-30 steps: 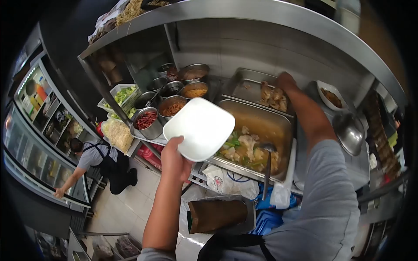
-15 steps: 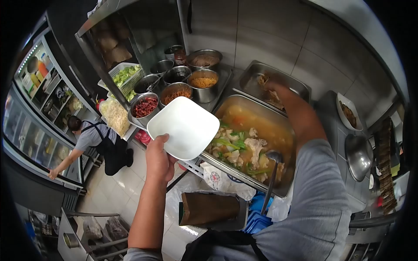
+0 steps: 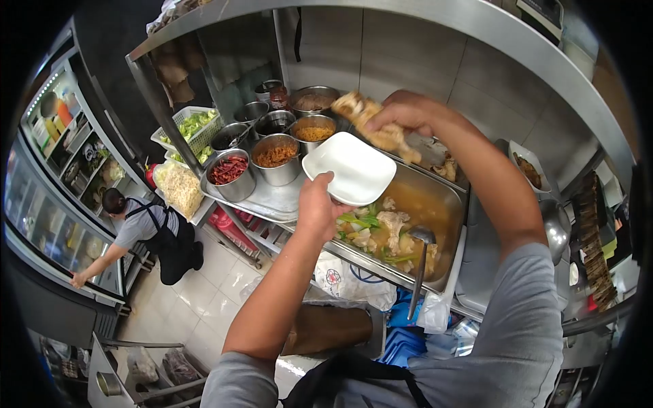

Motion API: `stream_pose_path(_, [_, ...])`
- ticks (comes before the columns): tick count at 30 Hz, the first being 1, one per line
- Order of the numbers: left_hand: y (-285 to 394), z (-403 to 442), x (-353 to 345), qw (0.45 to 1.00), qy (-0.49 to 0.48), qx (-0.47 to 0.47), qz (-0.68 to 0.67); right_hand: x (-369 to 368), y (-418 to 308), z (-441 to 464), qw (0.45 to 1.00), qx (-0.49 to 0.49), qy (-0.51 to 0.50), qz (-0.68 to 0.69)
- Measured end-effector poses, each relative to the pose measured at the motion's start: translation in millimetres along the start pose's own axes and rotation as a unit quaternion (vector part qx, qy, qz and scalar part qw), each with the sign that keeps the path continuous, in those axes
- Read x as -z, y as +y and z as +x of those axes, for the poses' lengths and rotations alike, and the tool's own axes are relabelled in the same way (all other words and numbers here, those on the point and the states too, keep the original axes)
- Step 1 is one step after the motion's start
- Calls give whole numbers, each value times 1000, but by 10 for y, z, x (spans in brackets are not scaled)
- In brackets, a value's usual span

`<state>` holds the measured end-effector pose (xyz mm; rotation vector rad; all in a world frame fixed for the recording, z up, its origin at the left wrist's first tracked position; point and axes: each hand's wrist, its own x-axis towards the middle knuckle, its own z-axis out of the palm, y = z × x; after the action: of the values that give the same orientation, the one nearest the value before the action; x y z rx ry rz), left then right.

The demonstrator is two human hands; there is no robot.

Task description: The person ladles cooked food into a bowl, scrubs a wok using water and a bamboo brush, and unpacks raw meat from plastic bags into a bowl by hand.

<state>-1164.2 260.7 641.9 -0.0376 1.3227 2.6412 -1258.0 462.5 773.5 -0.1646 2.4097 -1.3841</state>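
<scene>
My left hand point(image 3: 320, 207) grips the near edge of a white bowl point(image 3: 354, 170), thumb over its rim; the inside of the bowl looks bare. Behind and above the bowl, my right hand point(image 3: 411, 112) pinches a large browned piece of meat point(image 3: 357, 115), apparently chicken. Beneath that hand is a rear metal pan point(image 3: 464, 178) with more browned pieces point(image 3: 445, 168) in it. In front sits a deep steel pan point(image 3: 461, 224) of orange broth, holding pale meat point(image 3: 393, 228) and green vegetables point(image 3: 360, 219). A ladle point(image 3: 421, 262) leans over its near rim.
Metal pots of dried red chilies point(image 3: 228, 168) and toppings point(image 3: 275, 155) stand to the left. Beyond them is a white basket of greens point(image 3: 196, 126). A co-worker point(image 3: 153, 228) crouches by a glass-door fridge point(image 3: 68, 234). A curved metal rail point(image 3: 435, 24) crosses above.
My right hand has risen out of the rear pan with a piece of meat. My left hand has carried the bowl to the right, partly over the broth pan.
</scene>
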Motion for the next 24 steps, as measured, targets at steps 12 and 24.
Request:
stream_pose_path(12, [68, -520, -21, 996, 15, 26, -81, -257, 35, -575, 969, 115, 74, -207])
stream_pose_path(24, [-15, -899, 99, 994, -24, 39, -97, -741, -111, -1048, 936, 207, -3, -285])
